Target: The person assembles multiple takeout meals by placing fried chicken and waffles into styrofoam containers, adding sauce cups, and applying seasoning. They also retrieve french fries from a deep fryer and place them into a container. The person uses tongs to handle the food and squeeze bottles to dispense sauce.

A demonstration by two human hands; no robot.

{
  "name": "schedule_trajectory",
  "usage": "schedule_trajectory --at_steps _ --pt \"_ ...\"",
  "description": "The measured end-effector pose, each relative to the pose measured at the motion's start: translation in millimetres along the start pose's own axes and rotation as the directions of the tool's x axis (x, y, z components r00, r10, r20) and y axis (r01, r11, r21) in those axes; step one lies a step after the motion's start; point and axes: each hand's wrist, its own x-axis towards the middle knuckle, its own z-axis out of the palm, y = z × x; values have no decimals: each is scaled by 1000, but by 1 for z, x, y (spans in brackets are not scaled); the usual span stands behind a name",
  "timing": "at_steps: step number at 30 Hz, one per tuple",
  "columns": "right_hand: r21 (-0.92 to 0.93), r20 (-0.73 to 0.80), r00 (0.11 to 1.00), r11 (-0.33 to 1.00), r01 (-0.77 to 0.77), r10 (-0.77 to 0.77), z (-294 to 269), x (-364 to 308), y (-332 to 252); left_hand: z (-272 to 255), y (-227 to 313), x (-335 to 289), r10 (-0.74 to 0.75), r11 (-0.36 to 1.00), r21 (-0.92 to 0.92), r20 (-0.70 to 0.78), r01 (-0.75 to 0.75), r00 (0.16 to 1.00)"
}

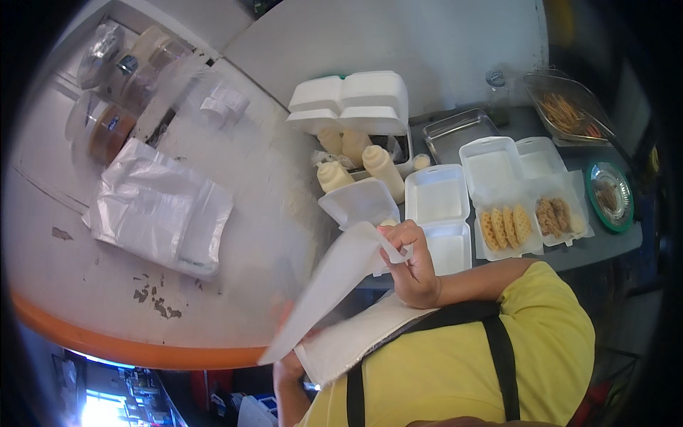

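Note:
My right hand (pixel 411 265) pinches the edge of a thin white paper sheet (pixel 331 288), its fingers closed. The sheet hangs slanting down to the left, lifted over a stack of white paper (pixel 363 336) resting against my yellow shirt. My left hand (pixel 287 368) grips the lower left end of that stack and is partly hidden by the paper. Just beyond my right hand lies an open white foam container (pixel 435 196). Right of it, one lined foam container (pixel 491 167) holds several waffles (pixel 506 226), and its neighbour holds fried chicken pieces (pixel 553 215).
Cream squeeze bottles (pixel 383 169) stand by stacked foam boxes (pixel 348 92). Farther right are a metal tray (pixel 461 131), a tray of fries (pixel 562 112) and a green-rimmed bowl (pixel 619 226). Plastic bags (pixel 160 206) and tubs (pixel 110 132) lie on the orange-edged counter (pixel 135 351).

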Motion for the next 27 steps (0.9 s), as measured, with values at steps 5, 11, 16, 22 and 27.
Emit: schedule_trajectory --at_steps 5,11,16,22,27 --pt "-27 -99 993 997 -74 71 -4 7 -7 30 4 4 -72 996 56 -9 73 997" --pt "237 -687 667 957 -170 289 -79 82 6 74 39 36 341 365 839 283 -404 896" --pt "-421 -621 765 896 -141 -171 -218 129 10 43 119 79 472 -192 847 522 -496 710" --pt "-707 -128 943 639 -303 306 -262 191 64 150 252 148 733 -85 858 398 -506 552" --pt "-849 124 841 495 -185 527 -196 264 152 226 303 273 705 -406 674 660 -617 258"
